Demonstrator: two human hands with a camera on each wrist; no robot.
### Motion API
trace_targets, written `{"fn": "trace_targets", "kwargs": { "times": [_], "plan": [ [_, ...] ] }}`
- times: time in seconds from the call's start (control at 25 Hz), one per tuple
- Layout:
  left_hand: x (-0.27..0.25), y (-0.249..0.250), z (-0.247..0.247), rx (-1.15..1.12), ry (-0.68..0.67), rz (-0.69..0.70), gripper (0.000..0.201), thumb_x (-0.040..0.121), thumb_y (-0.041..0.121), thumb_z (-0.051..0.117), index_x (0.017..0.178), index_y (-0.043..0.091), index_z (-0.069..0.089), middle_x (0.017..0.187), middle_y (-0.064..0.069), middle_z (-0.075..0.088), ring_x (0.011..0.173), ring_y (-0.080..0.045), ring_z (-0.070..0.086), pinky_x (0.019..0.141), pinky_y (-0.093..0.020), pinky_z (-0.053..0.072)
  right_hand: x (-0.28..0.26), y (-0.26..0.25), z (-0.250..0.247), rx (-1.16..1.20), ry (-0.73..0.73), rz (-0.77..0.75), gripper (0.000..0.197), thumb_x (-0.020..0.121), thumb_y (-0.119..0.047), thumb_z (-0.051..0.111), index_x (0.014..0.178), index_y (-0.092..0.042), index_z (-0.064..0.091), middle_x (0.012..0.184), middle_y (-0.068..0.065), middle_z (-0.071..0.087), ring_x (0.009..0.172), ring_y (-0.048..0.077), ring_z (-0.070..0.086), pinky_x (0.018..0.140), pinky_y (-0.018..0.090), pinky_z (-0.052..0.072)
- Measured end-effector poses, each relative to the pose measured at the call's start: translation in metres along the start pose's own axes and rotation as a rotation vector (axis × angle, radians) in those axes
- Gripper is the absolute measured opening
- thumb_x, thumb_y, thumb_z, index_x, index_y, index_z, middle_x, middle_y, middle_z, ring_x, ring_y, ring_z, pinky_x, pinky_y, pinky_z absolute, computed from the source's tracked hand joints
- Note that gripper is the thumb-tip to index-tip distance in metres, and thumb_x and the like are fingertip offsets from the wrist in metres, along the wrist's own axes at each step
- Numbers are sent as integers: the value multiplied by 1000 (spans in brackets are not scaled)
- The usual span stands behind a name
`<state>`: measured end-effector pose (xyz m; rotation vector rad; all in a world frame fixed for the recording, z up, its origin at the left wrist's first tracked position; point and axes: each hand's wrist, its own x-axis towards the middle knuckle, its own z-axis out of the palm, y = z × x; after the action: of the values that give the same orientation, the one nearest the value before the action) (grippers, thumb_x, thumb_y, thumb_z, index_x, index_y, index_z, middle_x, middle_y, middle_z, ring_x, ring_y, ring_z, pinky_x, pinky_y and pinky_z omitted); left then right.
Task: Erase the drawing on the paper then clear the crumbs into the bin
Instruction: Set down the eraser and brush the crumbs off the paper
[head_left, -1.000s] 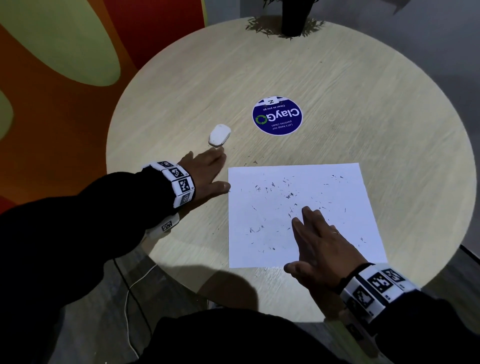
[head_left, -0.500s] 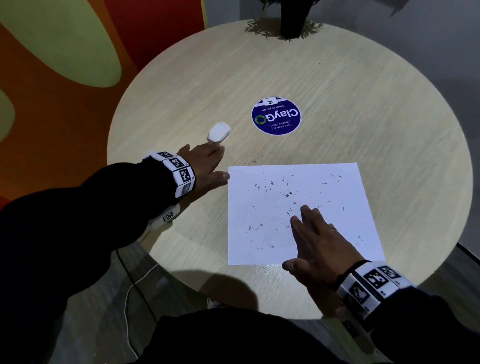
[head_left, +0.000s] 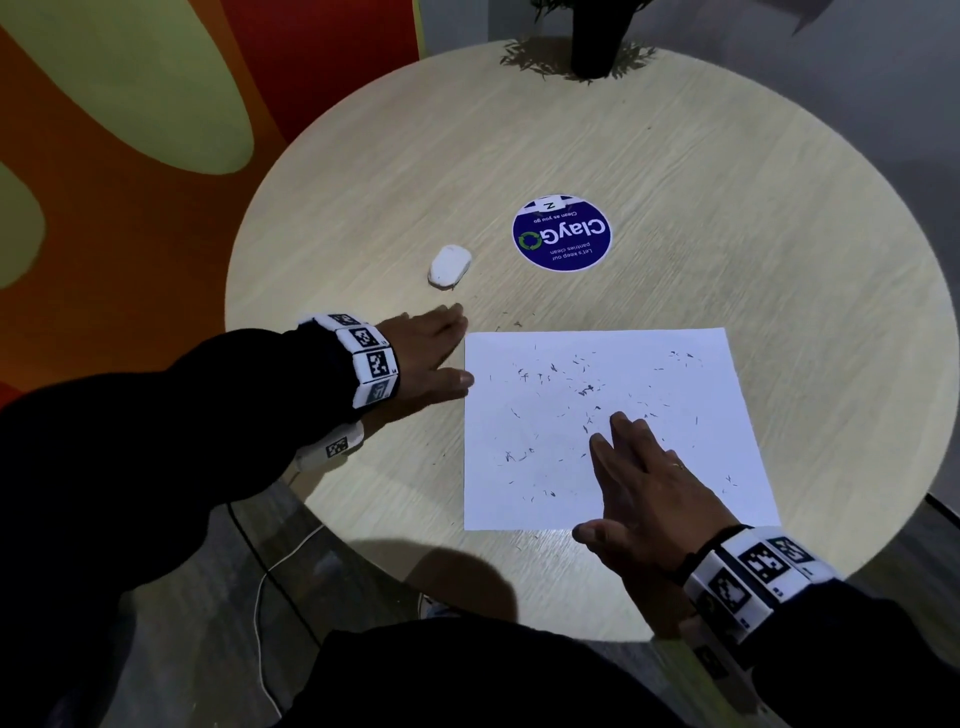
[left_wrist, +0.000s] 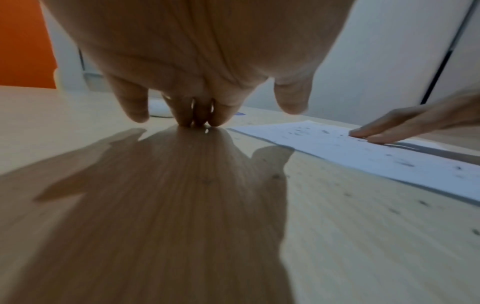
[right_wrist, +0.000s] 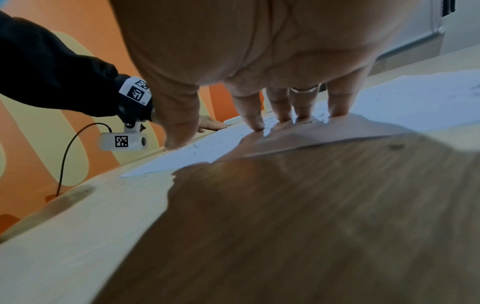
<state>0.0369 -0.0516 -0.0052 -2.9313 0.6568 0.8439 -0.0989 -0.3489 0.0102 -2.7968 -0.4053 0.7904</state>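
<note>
round pale wood-grain table (head_left: 727, 218) carrying a white paper sheet (head_left: 649, 364) speckled with dark crumbs (head_left: 587, 389), a white oval eraser (head_left: 450, 265), a round blue sticker (head_left: 561, 234), a dark plant pot (head_left: 597, 47).

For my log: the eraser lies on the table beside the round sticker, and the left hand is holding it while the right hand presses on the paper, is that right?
Not quite: in the head view the left hand holds nothing; it lies flat on the table, apart from the eraser. The eraser does lie beside the sticker, and the right hand presses on the paper.
</note>
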Motion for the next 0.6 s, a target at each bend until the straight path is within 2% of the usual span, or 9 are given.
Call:
{"fn": "trace_targets", "kwargs": {
  "times": [0.08, 0.16, 0.2, 0.28, 0.36, 0.44, 0.6],
  "plan": [
    [2, -8, -2, -57, 106, -60, 89, 91, 67, 33, 153, 10, 1, 161, -5, -7, 148, -21, 6, 117, -42, 14, 0, -1, 0, 3, -5, 5, 97, 81, -68, 53, 151, -27, 1, 156, -4, -21, 146, 17, -14, 118, 36, 4],
    [5, -13, 2, -75, 112, -155, 97, 88, 71, 32, 152, 8, -1, 161, -10, -9, 148, -25, 3, 118, -42, 14, 1, 0, 1, 6, 0, 6, 98, 80, -68, 54, 152, -26, 2, 157, -3, -20, 146, 17, -13, 118, 36, 5],
    [5, -8, 6, -55, 74, -131, 100, 86, 74, 31, 152, 7, 0, 160, -11, -10, 148, -26, 2, 118, -41, 14, 1, 0, 2, 8, -1, 7, 98, 80, -68, 54, 152, -26, 2, 157, -3, -19, 146, 17, -13, 118, 36, 5],
    [6, 11, 8, 3, 9, 33, 94, 89, 70, 31, 153, 8, 2, 161, -8, -9, 148, -22, 2, 119, -39, 13, 3, 1, 4, 4, 5, 9, 98, 79, -69, 53, 152, -26, 2, 157, -3, -19, 146, 17, -13, 118, 36, 6],
    [9, 24, -1, 8, 58, 100, 82, 95, 60, 33, 153, 11, 5, 161, -4, -5, 148, -18, 3, 118, -40, 12, 2, 0, 3, 5, 5, 14, 98, 79, -68, 54, 151, -27, 2, 157, -3, -20, 146, 17, -14, 118, 36, 5],
    [21, 20, -15, 12, 172, 61, 77, 96, 53, 37, 152, 7, 11, 161, -7, 4, 147, -23, 9, 116, -40, 16, 2, -1, 3, 13, 4, 17, 98, 80, -68, 54, 152, -27, 1, 157, -3, -20, 146, 17, -15, 118, 36, 3],
    [37, 4, -23, 42, 145, -56, 79, 95, 56, 38, 151, 6, 17, 160, -8, 10, 144, -31, 19, 113, -46, 25, 1, -1, 2, 28, 12, 18, 98, 80, -67, 55, 152, -27, 2, 157, -3, -20, 146, 17, -15, 118, 36, 4]
  ]
}}
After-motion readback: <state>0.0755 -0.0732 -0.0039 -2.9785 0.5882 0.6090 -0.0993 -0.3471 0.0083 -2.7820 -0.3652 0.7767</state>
